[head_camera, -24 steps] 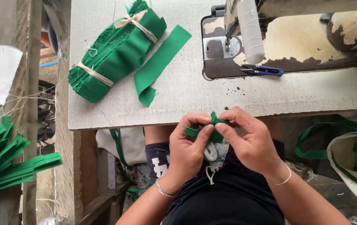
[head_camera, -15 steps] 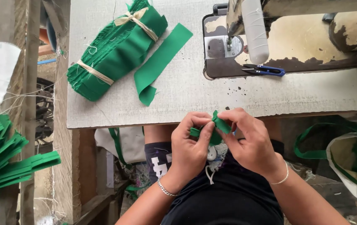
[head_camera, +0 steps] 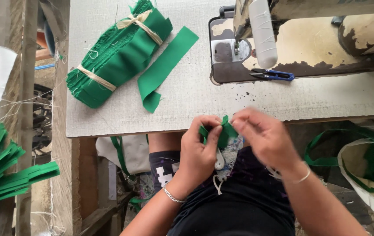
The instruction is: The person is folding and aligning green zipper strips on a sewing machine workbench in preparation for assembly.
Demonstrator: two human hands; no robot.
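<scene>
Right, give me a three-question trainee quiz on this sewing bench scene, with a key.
1. True or false: the bundle of green strips on the table is tied with two pale bands.
2. Where do the blue-handled snips lie? A) on the sewing machine bed, right of the needle; B) on the tied bundle; C) in the person's lap.
3. Fill the gap: the left hand and right hand both pinch a small green fabric piece just off the table's near ____.

Key: 1 true; 2 A; 3 edge.
</scene>
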